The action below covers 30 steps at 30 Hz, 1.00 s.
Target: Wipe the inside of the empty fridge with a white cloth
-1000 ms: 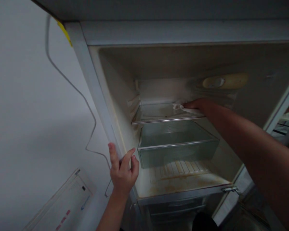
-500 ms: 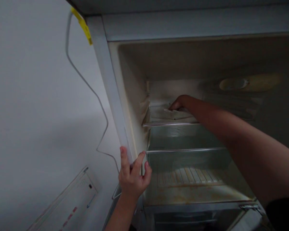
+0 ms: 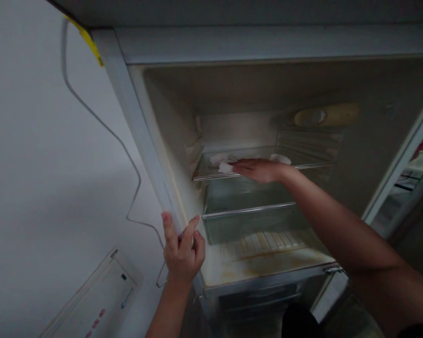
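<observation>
An open fridge (image 3: 275, 42) fills the view, its inside bare and stained. My right hand (image 3: 259, 169) lies palm down, fingers stretched flat, on a white cloth (image 3: 225, 167) at the front of the upper glass shelf (image 3: 310, 162). The cloth shows on both sides of the hand. My left hand (image 3: 182, 251) grips the fridge's left front edge (image 3: 141, 131), fingers curled round it. Below the shelf sits a clear drawer (image 3: 254, 220).
A grey cable (image 3: 102, 124) hangs down the white wall at the left, with yellow tape (image 3: 88, 42) at its top. A flat white panel (image 3: 102, 295) leans low at the left. The fridge door (image 3: 405, 188) stands open at the right. The fridge floor (image 3: 268, 263) has brown stains.
My right hand has slid with the cloth from the back of the shelf to its front left. The left hand has kept its hold on the fridge edge.
</observation>
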Available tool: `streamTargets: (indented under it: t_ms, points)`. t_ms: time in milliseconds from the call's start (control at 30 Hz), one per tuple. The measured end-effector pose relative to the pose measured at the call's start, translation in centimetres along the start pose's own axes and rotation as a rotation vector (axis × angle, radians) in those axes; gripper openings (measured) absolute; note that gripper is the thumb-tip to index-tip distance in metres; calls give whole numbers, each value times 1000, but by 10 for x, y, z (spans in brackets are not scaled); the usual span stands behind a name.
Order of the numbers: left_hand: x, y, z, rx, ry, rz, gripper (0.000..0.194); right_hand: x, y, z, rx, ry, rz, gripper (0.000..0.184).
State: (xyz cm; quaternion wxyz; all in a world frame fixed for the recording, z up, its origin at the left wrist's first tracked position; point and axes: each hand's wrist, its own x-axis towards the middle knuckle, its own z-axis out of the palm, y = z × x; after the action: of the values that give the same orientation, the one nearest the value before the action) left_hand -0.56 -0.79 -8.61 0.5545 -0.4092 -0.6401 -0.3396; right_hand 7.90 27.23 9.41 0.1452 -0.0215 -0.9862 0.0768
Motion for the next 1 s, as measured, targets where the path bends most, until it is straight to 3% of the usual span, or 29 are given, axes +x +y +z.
streamTargets:
  t_ms: [100,233,367,567,767,900,1000]
  points:
    - [-1,0,0,15,-2,-5,47,-40,30,-7,-12,99,245,63]
    - [0,0,0,35,3,4,44,-73,69,-17,-83,188,524,75]
    - [-1,0,0,18,8,5,46,-96,91,-17,-198,351,680,49]
    - [1,1,0,12,18,18,45,-126,88,15,-326,627,507,39]
    - [0,1,0,-1,12,10,47,-140,93,55,-316,916,397,50]
    - [-1,1,0,-4,4,-4,47,-130,77,74,-222,987,373,53]
    - [-1,2,1,7,18,-1,46,-111,48,93,-199,947,290,57]
